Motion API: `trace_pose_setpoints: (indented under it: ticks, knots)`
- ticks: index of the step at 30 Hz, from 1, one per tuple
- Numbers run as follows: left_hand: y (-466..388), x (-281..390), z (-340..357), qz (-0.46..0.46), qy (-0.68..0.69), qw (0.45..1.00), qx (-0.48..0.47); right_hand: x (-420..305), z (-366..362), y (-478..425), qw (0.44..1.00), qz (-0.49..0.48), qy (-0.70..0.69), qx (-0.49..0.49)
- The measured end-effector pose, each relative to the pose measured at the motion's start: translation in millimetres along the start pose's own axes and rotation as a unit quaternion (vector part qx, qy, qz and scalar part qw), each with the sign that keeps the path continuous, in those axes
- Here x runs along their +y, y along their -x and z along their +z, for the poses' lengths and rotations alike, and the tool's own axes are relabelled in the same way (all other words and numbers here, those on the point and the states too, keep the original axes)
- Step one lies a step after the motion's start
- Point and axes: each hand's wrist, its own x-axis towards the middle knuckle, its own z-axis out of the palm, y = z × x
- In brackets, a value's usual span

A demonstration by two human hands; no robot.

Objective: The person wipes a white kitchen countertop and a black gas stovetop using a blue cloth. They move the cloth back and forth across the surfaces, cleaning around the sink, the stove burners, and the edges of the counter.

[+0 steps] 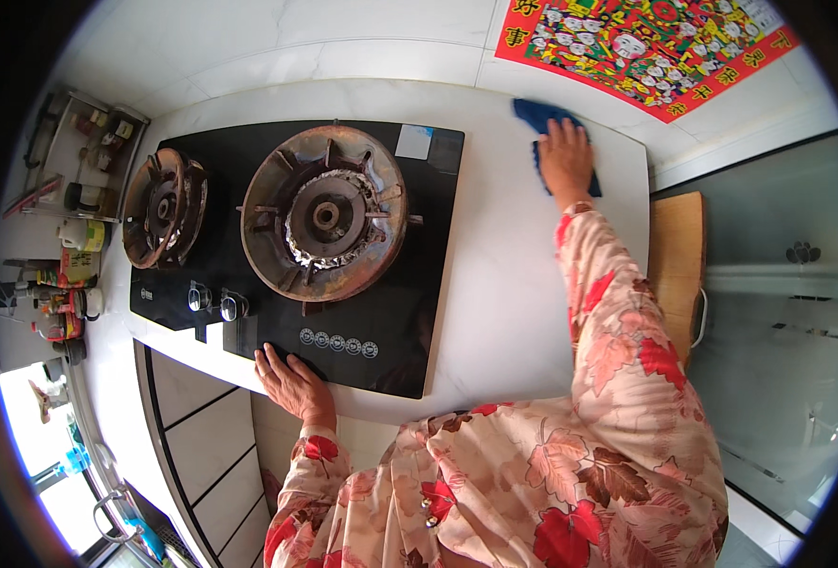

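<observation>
My right hand [567,157] lies flat on a dark blue cloth [531,112], pressing it against the white countertop [511,284] near the back wall. The cloth sticks out past my fingertips and on both sides of the hand. My left hand [291,387] rests with fingers apart on the front edge of a black glass gas cooktop [405,326], holding nothing. On the cooktop, a large burner with a round metal pan support [323,284] stands in the middle, and a smaller burner [163,206] is at the left. Two control knobs [233,307] lie in front of them.
Bottles and jars [82,238] line the left side, beside a metal rack [124,213] of seasonings. A wooden board [675,270] stands beyond the counter's right edge, by a frosted glass panel [767,298]. A colourful red-bordered poster [639,50] hangs on the back wall.
</observation>
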Motion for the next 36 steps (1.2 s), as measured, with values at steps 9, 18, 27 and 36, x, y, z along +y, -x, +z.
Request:
trace_pose_setpoints:
  ticks: [9,18,27,36]
  knots:
    - [-3,0,0,0.000,0.004,1.000,0.007,-93,-73,75,0.984,-0.085,-0.149,-0.050]
    - [-1,2,2,0.005,0.019,1.000,0.011,-72,-167,195,0.958,-0.145,-0.199,-0.148]
    - [-1,1,2,0.005,-0.004,1.000,0.006,-101,-67,57,0.986,-0.087,-0.139,-0.032]
    - [1,0,2,-0.007,0.006,1.000,0.016,-112,-67,67,0.984,-0.123,-0.119,-0.041]
